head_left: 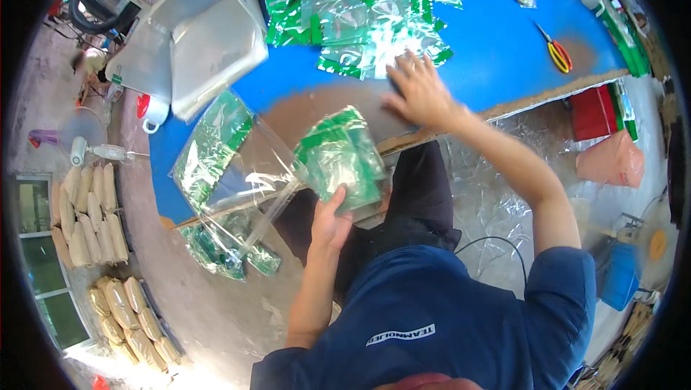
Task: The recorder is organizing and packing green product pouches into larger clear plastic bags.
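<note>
I'm holding a green packet [340, 156] in my left hand [330, 221], fingers clamped on its lower edge, keeping it up over the near edge of the surface [497, 66], just above my lap. A clear bag [237, 167] is hanging off the packet's left side, w/ green showing through it; can't tell if the packet is partly inside the bag or just beside it.

My right hand [421, 91] is reaching out to the pile of packets [367, 19] at the far side of the surface, fingers spread flat & resting on the nearest one, not gripping anything yet.

As I'm judging it, the work is partway: one packet in hand, one under my right palm, & a big pile waiting. A few bagged ones [223, 249] are lying low on my left, off the surface edge, so prob. some are done already.

Further out: a stack of clear bags [216, 51] is sitting at the surface's left end, w/ a white cup [152, 113] beside it. Scissors [556, 51] w/ red & yellow handles are lying well apart on the right. A red box [594, 110] is standing under the surface, & tan sacks [90, 221] are lining the floor far left.
</note>
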